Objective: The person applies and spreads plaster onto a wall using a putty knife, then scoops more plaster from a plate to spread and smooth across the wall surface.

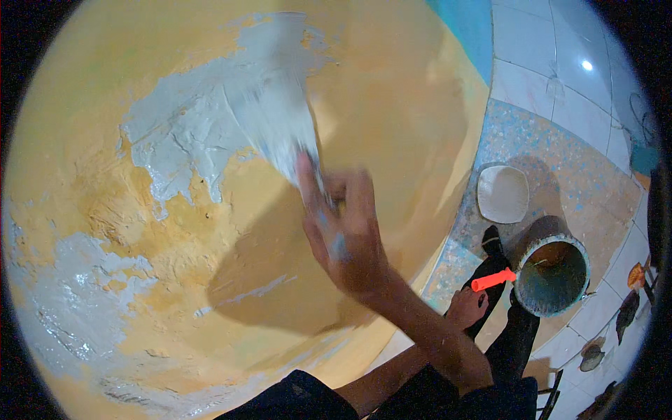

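Note:
My right hand (346, 241) is closed around a wide putty knife (276, 129), smeared by motion, its blade against the yellow wall (392, 105). Wet grey-white filler (185, 119) spreads around and left of the blade. Lower down and to the right, my left hand (467, 306) grips a tool with a bright orange handle (493, 280); its working end is hidden. My right forearm crosses over the left one. Grey smears mark the back of my right hand.
A white squarish dish (502, 194) rests on the speckled terrazzo slab (476, 157). Beside my dark-trousered legs stands a round, crusted bucket (553, 276). White floor tiles (521, 31) lie beyond, with dry leaves (628, 315) at the right. More filler (77, 301) coats the lower left wall.

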`<action>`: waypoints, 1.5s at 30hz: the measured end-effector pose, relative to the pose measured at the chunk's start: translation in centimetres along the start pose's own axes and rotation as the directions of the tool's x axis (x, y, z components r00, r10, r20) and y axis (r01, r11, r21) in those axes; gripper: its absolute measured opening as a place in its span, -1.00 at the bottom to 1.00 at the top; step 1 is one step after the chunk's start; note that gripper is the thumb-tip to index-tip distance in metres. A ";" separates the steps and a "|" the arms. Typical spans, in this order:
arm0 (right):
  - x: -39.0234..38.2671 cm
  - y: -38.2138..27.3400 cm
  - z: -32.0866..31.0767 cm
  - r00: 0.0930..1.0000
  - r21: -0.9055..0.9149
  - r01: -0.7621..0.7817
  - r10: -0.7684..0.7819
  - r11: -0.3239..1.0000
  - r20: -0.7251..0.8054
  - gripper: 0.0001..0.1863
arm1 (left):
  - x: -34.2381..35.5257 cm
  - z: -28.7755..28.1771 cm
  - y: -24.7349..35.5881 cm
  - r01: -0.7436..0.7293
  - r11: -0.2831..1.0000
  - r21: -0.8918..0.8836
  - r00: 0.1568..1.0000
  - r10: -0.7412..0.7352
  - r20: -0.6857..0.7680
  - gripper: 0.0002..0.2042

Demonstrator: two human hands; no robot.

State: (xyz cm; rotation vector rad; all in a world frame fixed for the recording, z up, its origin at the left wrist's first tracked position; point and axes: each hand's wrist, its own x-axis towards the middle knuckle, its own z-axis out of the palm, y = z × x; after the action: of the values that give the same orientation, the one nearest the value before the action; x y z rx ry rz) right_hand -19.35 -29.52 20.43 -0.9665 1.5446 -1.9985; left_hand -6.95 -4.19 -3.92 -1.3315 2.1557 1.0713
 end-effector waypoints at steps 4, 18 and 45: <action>-5.0 -2.0 -1.9 0.997 0.025 -0.070 0.070 0.997 -0.011 -0.20 | 0.2 -0.1 0.1 0.006 0.997 0.082 0.996 0.002 -0.092 -0.80; -4.0 -1.6 -1.8 0.999 -0.071 -0.036 0.036 0.997 -0.005 -0.32 | 0.4 -0.6 0.0 -0.006 0.997 0.075 0.995 0.013 -0.095 -0.79; -2.5 -0.4 -0.1 0.998 -0.086 0.056 -0.057 0.995 -0.009 -0.45 | 0.5 -1.0 -0.4 -0.004 0.995 0.100 0.996 0.014 -0.094 -0.79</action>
State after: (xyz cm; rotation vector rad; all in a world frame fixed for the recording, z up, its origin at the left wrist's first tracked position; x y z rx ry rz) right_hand -17.75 -27.56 20.13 -1.0450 1.6388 -1.9930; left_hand -6.79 -5.31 -3.74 -1.3527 2.2538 0.9081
